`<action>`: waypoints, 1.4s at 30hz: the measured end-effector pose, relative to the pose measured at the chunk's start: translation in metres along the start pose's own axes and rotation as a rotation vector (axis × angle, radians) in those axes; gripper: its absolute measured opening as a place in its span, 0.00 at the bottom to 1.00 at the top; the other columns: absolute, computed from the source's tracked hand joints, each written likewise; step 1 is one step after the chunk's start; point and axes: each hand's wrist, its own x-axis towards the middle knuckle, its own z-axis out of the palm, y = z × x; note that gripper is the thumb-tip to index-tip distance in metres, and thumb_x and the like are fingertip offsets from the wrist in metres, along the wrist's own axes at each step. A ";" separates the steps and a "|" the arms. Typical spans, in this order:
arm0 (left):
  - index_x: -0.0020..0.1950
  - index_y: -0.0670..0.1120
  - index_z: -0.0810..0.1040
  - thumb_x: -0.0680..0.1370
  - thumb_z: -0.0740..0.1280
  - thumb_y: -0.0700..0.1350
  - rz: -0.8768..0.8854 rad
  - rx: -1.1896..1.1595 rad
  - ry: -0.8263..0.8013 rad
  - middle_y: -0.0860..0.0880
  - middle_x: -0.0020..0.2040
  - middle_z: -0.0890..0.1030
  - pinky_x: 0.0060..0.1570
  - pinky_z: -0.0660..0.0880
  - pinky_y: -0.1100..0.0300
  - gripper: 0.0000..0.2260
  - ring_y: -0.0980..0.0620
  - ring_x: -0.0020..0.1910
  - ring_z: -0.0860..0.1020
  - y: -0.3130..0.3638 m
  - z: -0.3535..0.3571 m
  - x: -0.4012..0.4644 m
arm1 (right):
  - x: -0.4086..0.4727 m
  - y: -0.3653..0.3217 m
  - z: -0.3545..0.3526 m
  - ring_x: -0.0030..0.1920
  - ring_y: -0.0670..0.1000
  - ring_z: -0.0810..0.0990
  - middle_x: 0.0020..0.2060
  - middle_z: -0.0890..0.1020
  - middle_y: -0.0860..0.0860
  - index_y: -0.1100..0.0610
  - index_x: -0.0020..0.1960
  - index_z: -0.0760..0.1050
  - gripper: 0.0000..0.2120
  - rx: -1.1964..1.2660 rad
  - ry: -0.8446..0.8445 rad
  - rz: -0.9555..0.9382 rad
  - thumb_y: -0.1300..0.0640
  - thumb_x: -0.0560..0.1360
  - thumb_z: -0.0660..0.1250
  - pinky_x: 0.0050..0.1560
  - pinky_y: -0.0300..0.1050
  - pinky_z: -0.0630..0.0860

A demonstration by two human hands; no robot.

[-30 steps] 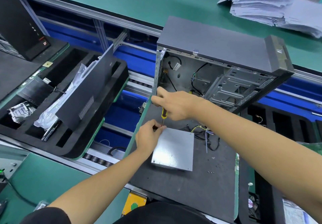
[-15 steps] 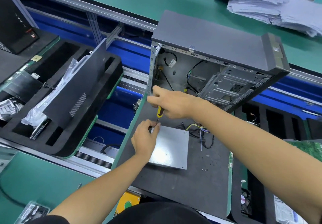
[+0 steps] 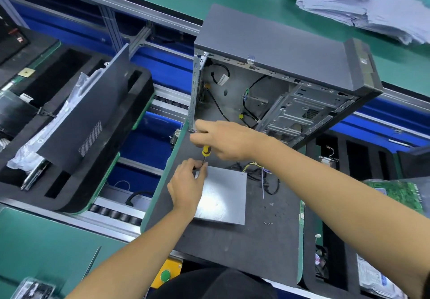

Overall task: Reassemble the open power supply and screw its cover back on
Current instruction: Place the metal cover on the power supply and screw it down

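Right hand gripping screwdriver above power supply corner, left hand pinching its tip.

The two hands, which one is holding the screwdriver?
The right hand, reaching from the right, grips the yellow-handled screwdriver; the left hand steadies its tip at the power supply.

My forearms are bare to the elbow, no watch or gloves on either hand (dark clothing shows below).
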 end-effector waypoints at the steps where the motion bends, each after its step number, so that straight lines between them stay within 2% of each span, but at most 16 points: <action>1: 0.43 0.60 0.72 0.80 0.68 0.58 -0.005 -0.005 -0.003 0.61 0.42 0.79 0.33 0.62 0.65 0.08 0.60 0.43 0.76 0.000 0.000 0.000 | -0.001 0.000 0.000 0.34 0.54 0.64 0.44 0.63 0.48 0.51 0.47 0.62 0.17 -0.024 0.007 -0.025 0.68 0.66 0.63 0.30 0.45 0.56; 5: 0.46 0.59 0.75 0.80 0.68 0.60 -0.011 -0.008 -0.003 0.60 0.42 0.78 0.35 0.68 0.58 0.07 0.59 0.42 0.76 0.001 0.001 0.000 | 0.000 0.001 0.001 0.29 0.54 0.60 0.38 0.74 0.50 0.51 0.50 0.66 0.09 -0.198 0.032 -0.021 0.56 0.74 0.66 0.34 0.45 0.61; 7: 0.47 0.59 0.75 0.80 0.68 0.60 -0.014 -0.014 -0.005 0.60 0.42 0.78 0.35 0.71 0.57 0.07 0.59 0.42 0.76 0.001 0.000 0.000 | 0.001 0.002 0.002 0.29 0.53 0.63 0.38 0.74 0.50 0.50 0.48 0.61 0.08 -0.222 0.002 0.036 0.53 0.76 0.61 0.37 0.47 0.64; 9: 0.46 0.59 0.75 0.79 0.68 0.60 -0.018 -0.014 -0.008 0.60 0.41 0.78 0.34 0.70 0.58 0.07 0.59 0.41 0.76 0.002 0.000 0.000 | 0.003 0.001 0.001 0.36 0.52 0.66 0.43 0.70 0.49 0.51 0.47 0.60 0.09 -0.189 0.008 0.053 0.56 0.74 0.61 0.40 0.48 0.65; 12: 0.46 0.58 0.75 0.79 0.68 0.61 -0.025 -0.018 -0.011 0.59 0.40 0.78 0.33 0.70 0.58 0.08 0.58 0.40 0.76 0.002 -0.001 0.000 | 0.007 0.001 0.000 0.42 0.52 0.66 0.47 0.67 0.50 0.52 0.48 0.65 0.14 -0.005 -0.028 0.024 0.66 0.67 0.60 0.36 0.48 0.64; 14: 0.46 0.59 0.74 0.79 0.68 0.61 -0.029 -0.023 -0.016 0.59 0.40 0.78 0.34 0.73 0.56 0.09 0.58 0.40 0.76 0.002 -0.001 0.000 | 0.007 -0.002 0.001 0.37 0.54 0.67 0.45 0.65 0.48 0.51 0.46 0.63 0.14 0.085 -0.055 0.006 0.67 0.68 0.61 0.31 0.49 0.63; 18: 0.47 0.61 0.68 0.78 0.68 0.62 -0.020 -0.016 -0.044 0.59 0.39 0.77 0.35 0.73 0.55 0.11 0.58 0.39 0.76 0.005 -0.002 0.000 | 0.010 -0.007 0.003 0.27 0.44 0.57 0.34 0.62 0.46 0.49 0.43 0.57 0.14 -0.069 0.009 -0.005 0.57 0.69 0.64 0.26 0.42 0.53; 20: 0.47 0.59 0.69 0.78 0.69 0.61 0.019 -0.003 -0.026 0.59 0.38 0.75 0.40 0.76 0.53 0.12 0.57 0.40 0.73 0.008 -0.004 0.001 | 0.011 -0.009 0.003 0.25 0.43 0.56 0.28 0.61 0.46 0.49 0.41 0.56 0.12 -0.122 0.005 0.086 0.55 0.69 0.62 0.27 0.41 0.50; 23: 0.43 0.54 0.71 0.78 0.73 0.56 0.134 0.008 0.023 0.59 0.36 0.71 0.57 0.75 0.52 0.13 0.56 0.42 0.68 0.008 -0.005 0.001 | 0.009 -0.009 0.006 0.24 0.46 0.62 0.25 0.65 0.46 0.47 0.42 0.55 0.12 -0.123 -0.028 0.261 0.52 0.72 0.60 0.28 0.43 0.51; 25: 0.43 0.54 0.74 0.77 0.74 0.54 0.096 -0.039 0.016 0.58 0.39 0.72 0.45 0.72 0.58 0.11 0.56 0.45 0.69 0.010 -0.005 0.002 | 0.007 -0.007 0.006 0.26 0.48 0.66 0.29 0.68 0.46 0.47 0.44 0.57 0.11 -0.097 -0.033 0.280 0.51 0.73 0.60 0.29 0.43 0.52; 27: 0.43 0.54 0.77 0.76 0.76 0.52 0.010 -0.095 0.014 0.58 0.41 0.74 0.36 0.65 0.61 0.08 0.57 0.49 0.69 0.011 -0.004 0.004 | 0.006 -0.005 0.003 0.30 0.51 0.68 0.39 0.68 0.46 0.48 0.48 0.62 0.10 -0.042 -0.016 0.242 0.54 0.71 0.62 0.30 0.44 0.52; 30: 0.42 0.52 0.78 0.78 0.75 0.48 -0.053 -0.152 -0.009 0.56 0.40 0.76 0.35 0.65 0.58 0.08 0.55 0.47 0.72 0.011 0.000 0.003 | 0.007 -0.002 -0.006 0.35 0.52 0.67 0.46 0.65 0.49 0.52 0.52 0.67 0.16 -0.005 -0.055 0.069 0.65 0.68 0.65 0.28 0.42 0.52; 33: 0.44 0.52 0.76 0.79 0.74 0.47 -0.058 -0.213 -0.025 0.57 0.43 0.76 0.40 0.68 0.56 0.08 0.53 0.46 0.75 0.011 0.001 0.000 | 0.011 0.000 -0.013 0.30 0.51 0.64 0.42 0.66 0.49 0.54 0.46 0.65 0.12 -0.016 -0.113 0.044 0.64 0.70 0.68 0.29 0.44 0.53; 37: 0.46 0.57 0.74 0.75 0.77 0.54 -0.030 -0.224 -0.028 0.58 0.46 0.75 0.37 0.66 0.70 0.11 0.61 0.49 0.73 0.020 -0.002 0.002 | 0.015 -0.004 -0.010 0.26 0.48 0.61 0.29 0.63 0.47 0.53 0.42 0.62 0.11 -0.142 -0.134 0.126 0.53 0.74 0.64 0.28 0.44 0.54; 40: 0.43 0.52 0.77 0.75 0.76 0.54 0.019 -0.144 0.018 0.57 0.40 0.77 0.35 0.67 0.62 0.10 0.58 0.46 0.71 0.022 -0.001 0.006 | 0.013 -0.006 -0.007 0.25 0.51 0.61 0.26 0.64 0.49 0.52 0.43 0.61 0.10 -0.193 -0.115 0.206 0.50 0.76 0.61 0.28 0.44 0.52; 42: 0.41 0.52 0.77 0.75 0.73 0.55 -0.012 -0.152 0.023 0.57 0.38 0.77 0.35 0.68 0.58 0.10 0.56 0.42 0.73 0.021 -0.001 0.007 | 0.011 -0.005 -0.006 0.28 0.54 0.68 0.30 0.70 0.50 0.51 0.46 0.61 0.12 -0.153 -0.133 0.190 0.46 0.75 0.61 0.28 0.45 0.55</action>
